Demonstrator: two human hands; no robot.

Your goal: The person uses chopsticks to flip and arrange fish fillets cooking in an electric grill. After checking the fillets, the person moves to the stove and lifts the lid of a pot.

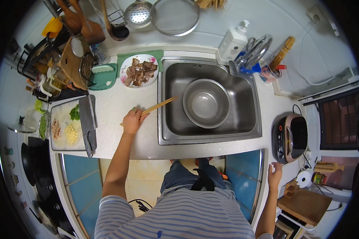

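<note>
My left hand (132,121) is closed around a pair of wooden chopsticks (161,104), whose tips reach over the sink's left edge. My right hand (275,175) holds nothing, its fingers apart, just below a black and bronze electric cooker (290,139). A metal basin (206,103) rests in the stainless steel sink (245,119). Behind my left hand, a flowered plate (124,67) of sliced cooked meat (140,72) sits partly on a green cloth (160,54). At the left, a cutting board (59,146) bears chopped greens (74,112), minced garlic (72,133) and a cleaver (87,115).
A white pump bottle (232,44) and a blue utensil holder (251,66) stand behind the sink. Wooden spatulas, a skimmer (138,14) and a round strainer (175,16) hang on the wall. A black stove (45,176) lies at the left; a wooden board (305,204) is at the lower right.
</note>
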